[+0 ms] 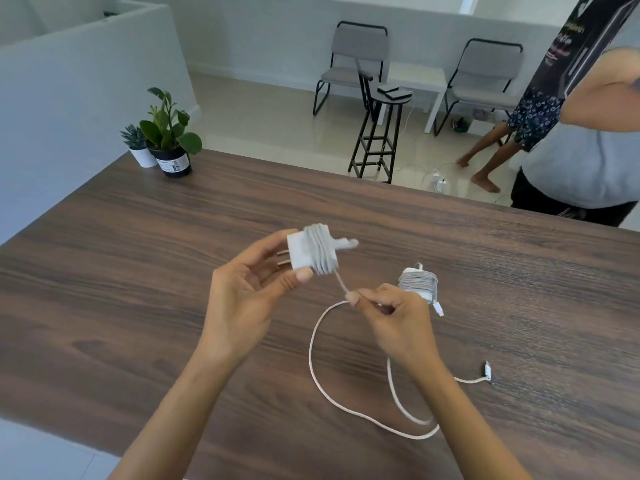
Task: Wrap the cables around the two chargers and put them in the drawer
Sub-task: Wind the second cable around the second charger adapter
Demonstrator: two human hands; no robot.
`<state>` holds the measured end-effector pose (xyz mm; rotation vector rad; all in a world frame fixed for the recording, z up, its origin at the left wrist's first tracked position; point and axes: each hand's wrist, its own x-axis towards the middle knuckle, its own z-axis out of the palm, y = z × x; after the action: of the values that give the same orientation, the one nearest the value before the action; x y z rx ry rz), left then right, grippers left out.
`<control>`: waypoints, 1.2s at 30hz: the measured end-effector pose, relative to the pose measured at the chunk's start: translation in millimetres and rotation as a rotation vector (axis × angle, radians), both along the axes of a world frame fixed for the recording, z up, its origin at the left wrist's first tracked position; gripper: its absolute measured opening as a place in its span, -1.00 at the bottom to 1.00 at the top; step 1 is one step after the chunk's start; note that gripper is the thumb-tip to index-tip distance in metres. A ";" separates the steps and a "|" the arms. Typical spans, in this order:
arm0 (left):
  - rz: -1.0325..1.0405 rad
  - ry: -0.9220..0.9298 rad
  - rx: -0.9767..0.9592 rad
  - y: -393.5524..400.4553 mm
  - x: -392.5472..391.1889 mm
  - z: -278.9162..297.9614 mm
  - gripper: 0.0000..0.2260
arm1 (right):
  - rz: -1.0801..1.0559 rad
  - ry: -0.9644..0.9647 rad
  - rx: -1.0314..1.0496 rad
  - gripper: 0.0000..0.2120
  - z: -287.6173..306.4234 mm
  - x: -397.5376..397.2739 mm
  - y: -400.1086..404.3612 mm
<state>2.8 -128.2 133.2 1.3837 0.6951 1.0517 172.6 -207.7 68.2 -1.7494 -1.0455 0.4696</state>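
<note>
The left hand (249, 292) holds the second charger (301, 252) lifted above the worktop (138, 271), thumb below and fingers behind, its grip closed on the white body with the prongs pointing toward nine o'clock; this likely keeps the block steady so turns stack evenly. Several loops already sit on it. The right hand (391, 317), at about four o'clock from the charger, pinches the cable (313, 341) between thumb and forefinger, feeding it taut. The slack trails in a loop toward six o'clock, its plug end (487, 370) lying free. The first charger (417, 282), fully wound, rests at three o'clock behind the right knuckles. No drawer is visible
</note>
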 end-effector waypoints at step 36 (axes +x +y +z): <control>0.128 0.194 -0.010 32.1 19.4 -37.5 -0.56 | 0.438 -0.501 0.050 -0.90 58.1 -16.1 -32.0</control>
<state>22.2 -96.1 95.7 1.4607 0.9404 1.0201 156.5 -239.7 126.4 -1.6276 -1.7988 0.2672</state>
